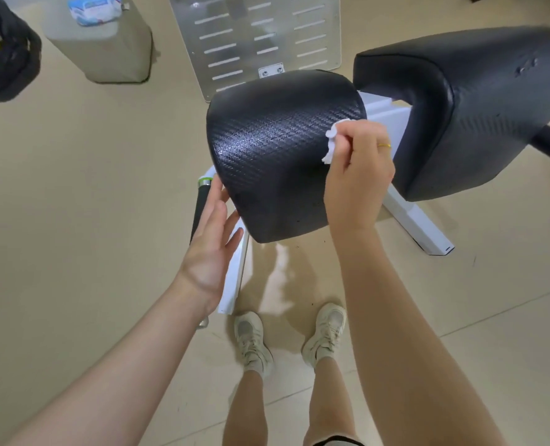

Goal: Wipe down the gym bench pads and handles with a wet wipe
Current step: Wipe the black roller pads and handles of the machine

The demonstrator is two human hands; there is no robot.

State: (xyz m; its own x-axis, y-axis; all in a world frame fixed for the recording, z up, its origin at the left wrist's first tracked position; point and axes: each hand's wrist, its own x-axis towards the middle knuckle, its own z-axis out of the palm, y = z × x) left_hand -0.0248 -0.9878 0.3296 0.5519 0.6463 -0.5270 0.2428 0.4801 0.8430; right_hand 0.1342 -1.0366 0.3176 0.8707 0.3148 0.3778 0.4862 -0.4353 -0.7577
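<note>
The right hand pinches a crumpled white wet wipe between curled fingers and thumb, the wipe sticking out at the fingertips' 10 o'clock side and pressed onto the black seat pad near its 3 o'clock edge. The left hand, fingers straight and loosely together, rests against the pad's 8 o'clock edge, just beside a black handle. The back pad lies at 2 o'clock, and a wipes packet sits at 11 o'clock.

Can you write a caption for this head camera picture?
Right hand wipes black textured seat pad with crumpled white wet wipe; left hand steadies its edge.
</note>
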